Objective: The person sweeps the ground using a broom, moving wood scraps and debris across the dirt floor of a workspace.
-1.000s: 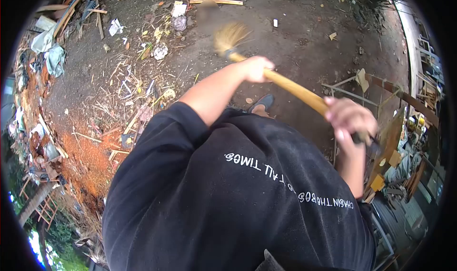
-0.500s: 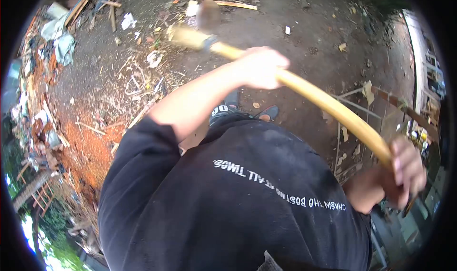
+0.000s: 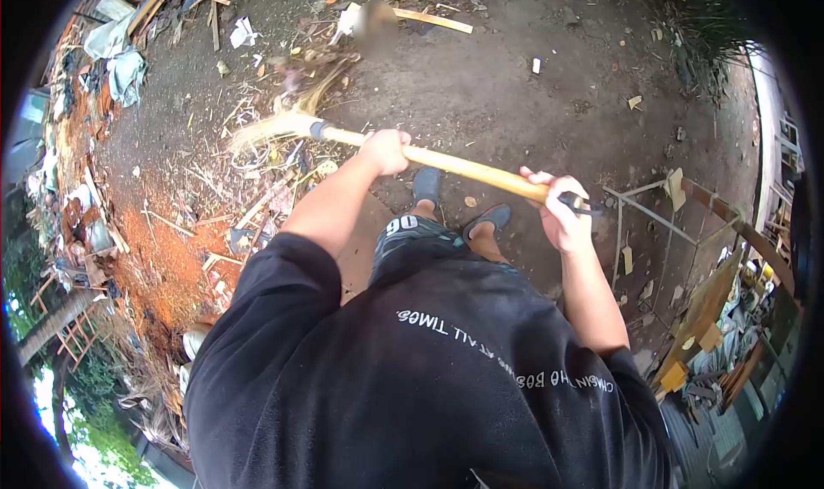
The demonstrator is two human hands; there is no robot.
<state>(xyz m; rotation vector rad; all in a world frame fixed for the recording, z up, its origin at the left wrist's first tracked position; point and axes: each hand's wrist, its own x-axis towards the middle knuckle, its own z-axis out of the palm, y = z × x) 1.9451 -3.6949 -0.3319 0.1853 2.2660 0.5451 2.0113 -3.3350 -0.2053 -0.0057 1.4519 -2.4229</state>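
Observation:
A broom with a thick yellow handle (image 3: 472, 170) lies slanted across the view in front of me. My left hand (image 3: 386, 151) is closed around the handle, not far from the dark band above the bristles. Nearer the handle's other end, by a black loop, my right hand (image 3: 562, 207) grips it. Pale, splayed bristles (image 3: 273, 130) are at the left, over leaves and twigs (image 3: 287, 158); whether they touch the ground is hard to tell.
Reddish sawdust (image 3: 163, 274) and mixed scraps lie at the left. A thin wooden strip (image 3: 433, 20) is on the dirt ahead. At the right stands a metal frame (image 3: 661, 218) beside boards and piled scrap. My shoes (image 3: 489, 220) are below the handle.
The bristle end has swung left and slightly down. My right hand has come up and inward from the far right, and my left hand has moved left and down with the handle.

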